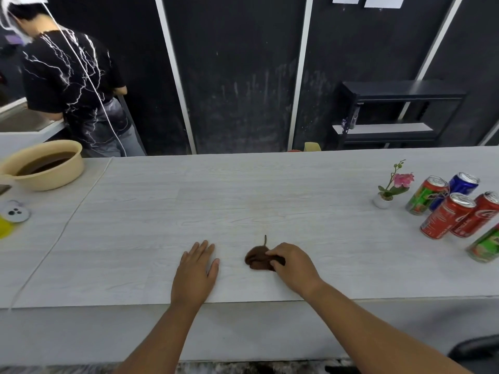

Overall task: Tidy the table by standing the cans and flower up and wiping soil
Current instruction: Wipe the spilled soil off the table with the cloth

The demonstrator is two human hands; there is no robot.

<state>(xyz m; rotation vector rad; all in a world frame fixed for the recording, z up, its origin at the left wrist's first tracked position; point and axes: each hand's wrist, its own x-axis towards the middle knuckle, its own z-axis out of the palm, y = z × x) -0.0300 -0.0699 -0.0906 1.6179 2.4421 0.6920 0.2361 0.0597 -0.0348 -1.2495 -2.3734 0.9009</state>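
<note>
Two bare forearms reach in from the near edge onto the pale wood-grain surface point(270, 190). The left hand point(197, 268) lies flat on it, palm down, fingers straight and slightly spread, holding nothing. Just to its right, and apart from it, the right hand point(293, 265) curls fingers and thumb over a bunched brown cloth point(256, 259) and grips it against the surface. A thin dark strand of the cloth points away from the person.

Farther back on the right, well apart from both hands, five cans stand upright in a tight group. The near green can point(486, 247) is at the frame edge. Behind it are the front red can point(447, 215) and the second red can point(478, 214), then the far green can point(426, 195) and the blue can point(459, 187). Just left of the far green can, the potted flower point(383, 199) stands upright in its small white pot, with a pink bloom at the top.

On the left, a white cord point(67, 225) runs across the surface beside a round white item point(14, 211) with dark dots. Behind them sits a beige basin point(54, 179) of brown liquid.

Beyond the surface, a person in a black patterned shirt point(70, 76) stands with their back turned, and a black shelf unit point(391, 114) stands against the dark wall.
</note>
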